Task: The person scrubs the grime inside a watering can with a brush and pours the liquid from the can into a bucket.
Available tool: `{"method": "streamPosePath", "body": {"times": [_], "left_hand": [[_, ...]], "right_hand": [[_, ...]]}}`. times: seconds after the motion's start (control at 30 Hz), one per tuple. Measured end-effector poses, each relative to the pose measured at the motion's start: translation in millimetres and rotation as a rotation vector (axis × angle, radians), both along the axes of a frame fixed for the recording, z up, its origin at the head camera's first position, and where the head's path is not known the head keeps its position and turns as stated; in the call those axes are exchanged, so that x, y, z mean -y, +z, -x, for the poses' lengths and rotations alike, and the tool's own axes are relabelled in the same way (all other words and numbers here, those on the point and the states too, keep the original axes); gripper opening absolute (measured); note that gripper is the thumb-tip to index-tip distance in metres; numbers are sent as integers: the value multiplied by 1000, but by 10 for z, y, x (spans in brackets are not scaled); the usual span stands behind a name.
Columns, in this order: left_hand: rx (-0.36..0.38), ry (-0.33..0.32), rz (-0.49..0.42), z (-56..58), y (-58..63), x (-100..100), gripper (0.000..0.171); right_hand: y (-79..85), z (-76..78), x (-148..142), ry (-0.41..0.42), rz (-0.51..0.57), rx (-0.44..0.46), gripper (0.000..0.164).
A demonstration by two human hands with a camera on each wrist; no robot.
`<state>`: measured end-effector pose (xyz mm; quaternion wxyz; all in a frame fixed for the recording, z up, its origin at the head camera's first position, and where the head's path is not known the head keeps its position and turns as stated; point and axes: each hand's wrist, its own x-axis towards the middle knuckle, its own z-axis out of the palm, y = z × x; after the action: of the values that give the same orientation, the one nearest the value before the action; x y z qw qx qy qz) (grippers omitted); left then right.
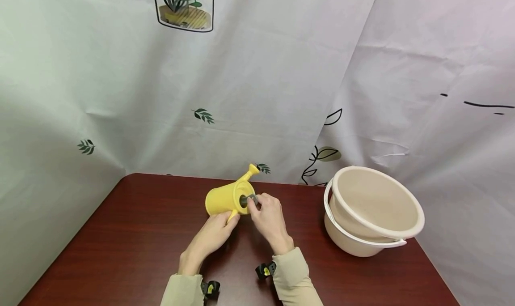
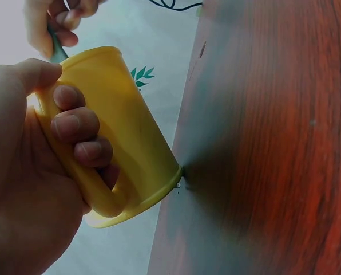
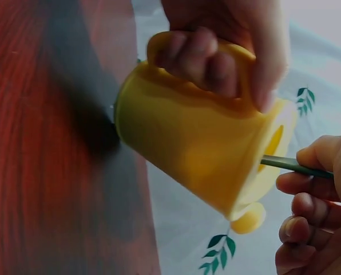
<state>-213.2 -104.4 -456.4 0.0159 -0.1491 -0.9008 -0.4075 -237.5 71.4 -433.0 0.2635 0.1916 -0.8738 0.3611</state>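
A yellow toy watering can [image 1: 221, 201] is tilted on its side over the table, its round opening facing right and its spout pointing up and away. My left hand [image 1: 213, 233] grips the can's handle [image 2: 73, 157], fingers wrapped through the loop and thumb near the rim. In my right hand [image 1: 268, 215] the thumb and fingers pinch a thin dark green-grey handle [image 3: 296, 165] that runs into the can's opening. The far end of this tool is hidden inside the can. At the can's bottom edge, the left wrist view shows it close over the table.
Two cream buckets [image 1: 378, 198], one nested in the other, stand at the right of the dark red wooden table [image 1: 120, 234]. A white curtain [image 1: 257, 82] with leaf prints hangs along the table's back edge. A black cable [image 2: 176, 7] shows beyond the table.
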Motion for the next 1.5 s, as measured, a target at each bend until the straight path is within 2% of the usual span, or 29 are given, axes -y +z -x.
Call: {"method": "streamPosePath", "body": {"times": [0.37, 0.83, 1.17, 1.5], "left_hand": [[6, -1, -6, -9, 6, -3, 36], [17, -9, -20, -17, -24, 7, 37], [12, -9, -20, -5, -22, 8, 37], [6, -8, -20, -11, -23, 10, 37]], "right_hand": [[-60, 12, 22, 11, -8, 17, 36], [62, -48, -59, 1, -39, -35, 31], [204, -98, -92, 0, -74, -131, 34], [193, -89, -100, 8, -50, -111, 30]]}}
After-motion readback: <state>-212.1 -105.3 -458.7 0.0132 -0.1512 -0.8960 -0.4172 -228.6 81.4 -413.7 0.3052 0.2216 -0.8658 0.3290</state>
